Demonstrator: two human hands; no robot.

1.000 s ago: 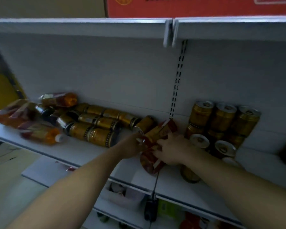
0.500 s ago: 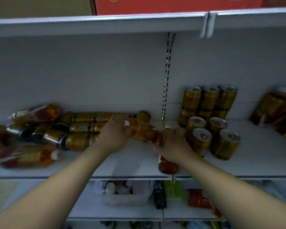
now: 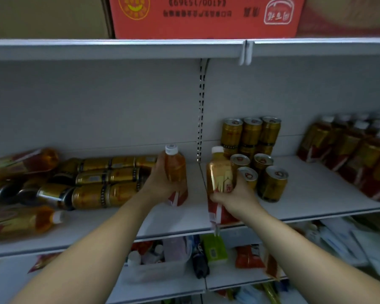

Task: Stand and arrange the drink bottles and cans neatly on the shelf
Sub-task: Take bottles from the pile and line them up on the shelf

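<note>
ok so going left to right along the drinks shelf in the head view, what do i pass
lying tea bottles → lying gold cans → left hand gripping an upright bottle → second upright bottle gripped by the right hand → standing gold cans → standing tea bottles

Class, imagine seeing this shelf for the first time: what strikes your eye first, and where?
At the middle of the white metal shelf, the left hand grips an upright amber plastic bottle and the right hand a gold-labelled amber bottle. Left of them, gold metal cans lie on their sides; to the right, upright gold cans stand stacked.
</note>
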